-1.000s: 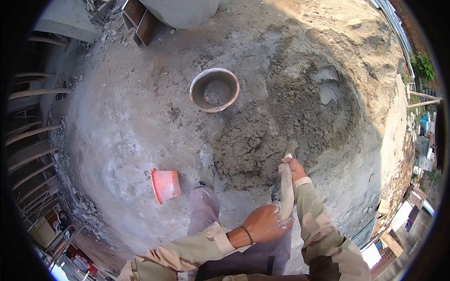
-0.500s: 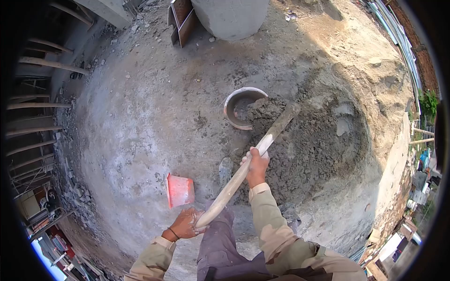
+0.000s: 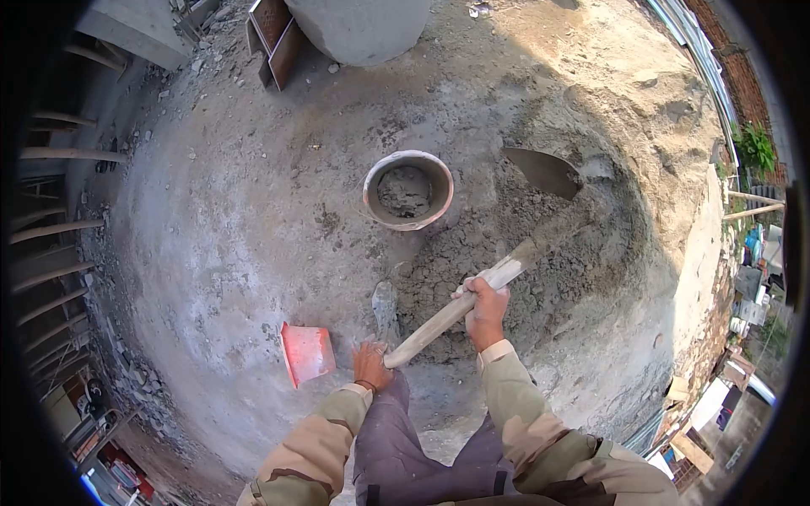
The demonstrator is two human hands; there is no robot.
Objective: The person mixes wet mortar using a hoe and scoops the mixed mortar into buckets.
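Observation:
My right hand (image 3: 487,312) is closed around the middle of the hoe's pale wooden handle (image 3: 434,329). At the handle's lower end, my left hand (image 3: 371,366) is closed on the butt. The hoe's dark steel blade (image 3: 544,171) is over the far side of the wet grey mortar heap (image 3: 540,270), set crosswise to the handle. A round bucket (image 3: 448,198) with a pale rim stands left of the heap, with grey mortar (image 3: 404,191) inside.
A red, mortar-smeared bucket (image 3: 307,352) lies tipped at my left. Beyond are a concrete column (image 3: 359,29) and brown panels (image 3: 274,42). Pale sand (image 3: 650,93) borders the heap. Wooden poles (image 3: 59,232) line the left side. My shoe (image 3: 386,308) stands beside the mortar.
The hoe has swung right, away from the round bucket, and its blade now shows. Mortar that hung at the bucket's rim now lies inside it. The view has shifted a little.

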